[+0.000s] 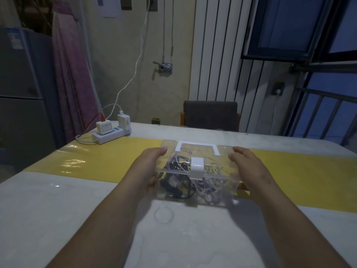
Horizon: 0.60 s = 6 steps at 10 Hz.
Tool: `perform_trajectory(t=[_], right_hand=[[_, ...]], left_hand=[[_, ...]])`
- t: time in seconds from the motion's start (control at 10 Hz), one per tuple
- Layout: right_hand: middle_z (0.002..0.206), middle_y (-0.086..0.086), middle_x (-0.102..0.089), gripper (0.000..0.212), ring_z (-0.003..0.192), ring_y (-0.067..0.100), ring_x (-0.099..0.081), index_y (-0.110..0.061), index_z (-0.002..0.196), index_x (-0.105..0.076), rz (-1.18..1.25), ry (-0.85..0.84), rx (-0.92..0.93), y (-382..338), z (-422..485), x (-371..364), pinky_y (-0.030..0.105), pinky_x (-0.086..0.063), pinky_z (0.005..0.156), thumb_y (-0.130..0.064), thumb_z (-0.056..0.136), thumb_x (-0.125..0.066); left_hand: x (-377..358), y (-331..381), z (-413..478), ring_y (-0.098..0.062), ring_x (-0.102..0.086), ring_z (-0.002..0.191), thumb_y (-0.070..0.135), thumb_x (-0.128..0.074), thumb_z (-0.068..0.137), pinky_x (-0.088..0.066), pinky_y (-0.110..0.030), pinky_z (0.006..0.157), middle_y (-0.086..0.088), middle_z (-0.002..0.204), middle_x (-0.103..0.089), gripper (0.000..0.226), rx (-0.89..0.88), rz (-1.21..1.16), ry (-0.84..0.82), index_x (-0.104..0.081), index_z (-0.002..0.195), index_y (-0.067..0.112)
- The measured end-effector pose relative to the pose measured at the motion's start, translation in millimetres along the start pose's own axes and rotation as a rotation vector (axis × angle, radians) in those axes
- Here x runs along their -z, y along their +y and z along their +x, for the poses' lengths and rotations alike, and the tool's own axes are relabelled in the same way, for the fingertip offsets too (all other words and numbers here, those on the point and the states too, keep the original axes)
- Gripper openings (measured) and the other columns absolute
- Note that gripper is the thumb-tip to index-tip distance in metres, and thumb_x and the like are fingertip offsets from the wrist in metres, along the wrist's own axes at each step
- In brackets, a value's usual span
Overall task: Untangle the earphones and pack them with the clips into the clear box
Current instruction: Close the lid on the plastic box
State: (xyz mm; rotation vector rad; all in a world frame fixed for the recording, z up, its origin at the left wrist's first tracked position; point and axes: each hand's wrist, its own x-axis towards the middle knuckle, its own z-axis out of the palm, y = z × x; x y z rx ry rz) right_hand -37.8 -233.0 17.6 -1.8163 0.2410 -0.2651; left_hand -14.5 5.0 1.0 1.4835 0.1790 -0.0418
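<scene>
The clear box (218,163) has a white handle (198,147) on its closed lid and a white latch (197,168) at its front. It sits over the near edge of the yellow strip. Inside lies a tangle of earphones (195,183), with black cables on the left and white and pale purple ones on the right. I cannot make out any clips. My left hand (147,167) grips the box's left end, fingers over the top edge. My right hand (249,167) grips the right end the same way. Whether the box rests on the table or is raised, I cannot tell.
A white power strip (111,135) with two chargers and cables lies at the table's (58,209) back left. A thin ring (163,214) lies on the table just in front of the box. A dark chair (210,115) stands behind the far edge.
</scene>
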Motion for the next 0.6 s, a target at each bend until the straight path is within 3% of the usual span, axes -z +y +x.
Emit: perform_trajectory(t=[0.1,0.2,0.4,0.5,0.6], right_hand=[[0.123,-0.004,-0.062,0.045,0.107,0.022,-0.062,-0.037,0.124,-0.058,-0.051,0.045,0.056,1,-3,-3,0.05,-0.053,0.091,-0.043,0.08,-0.053],[0.125,-0.004,-0.062,0.043,0.113,0.022,-0.059,-0.032,0.128,-0.059,-0.069,0.071,0.082,0,-6,-6,0.051,-0.049,0.097,-0.04,0.085,-0.052],[0.13,-0.001,-0.06,0.043,0.117,0.022,-0.057,-0.026,0.131,-0.058,-0.062,0.092,0.085,-2,-8,-7,0.049,-0.047,0.1,-0.035,0.089,-0.052],[0.123,0.001,-0.063,0.038,0.108,0.021,-0.059,-0.021,0.128,-0.06,-0.063,0.102,0.088,-1,-4,-5,0.039,-0.048,0.092,-0.03,0.092,-0.055],[0.118,0.001,-0.064,0.031,0.102,0.02,-0.058,-0.019,0.118,-0.064,-0.176,0.195,0.2,-8,-7,0,0.034,-0.045,0.084,-0.032,0.091,-0.058]], left_hand=[[-2,-2,3,-0.031,-0.061,0.103,0.051,-0.06,0.08,-0.05,-0.04,0.08,-0.003,0.114,-0.062,0.034,-0.055,0.038,0.049,-0.061,0.105,0.028],[-3,-1,0,-0.032,-0.062,0.103,0.057,-0.061,0.066,-0.051,-0.048,0.088,-0.003,0.111,-0.063,0.045,-0.073,0.027,0.076,-0.062,0.102,0.029],[-4,1,-5,-0.027,-0.06,0.103,0.054,-0.059,0.078,-0.048,-0.053,0.096,-0.001,0.11,-0.064,0.037,-0.111,0.068,0.12,-0.063,0.103,0.027],[-2,1,-4,-0.029,-0.059,0.107,0.053,-0.058,0.082,-0.047,-0.052,0.097,0.0,0.115,-0.061,0.039,-0.052,0.066,0.096,-0.061,0.111,0.027],[-5,0,-9,-0.024,-0.061,0.102,0.056,-0.059,0.084,-0.051,-0.044,0.091,0.001,0.112,-0.065,0.038,-0.18,0.126,0.178,-0.063,0.106,0.025]])
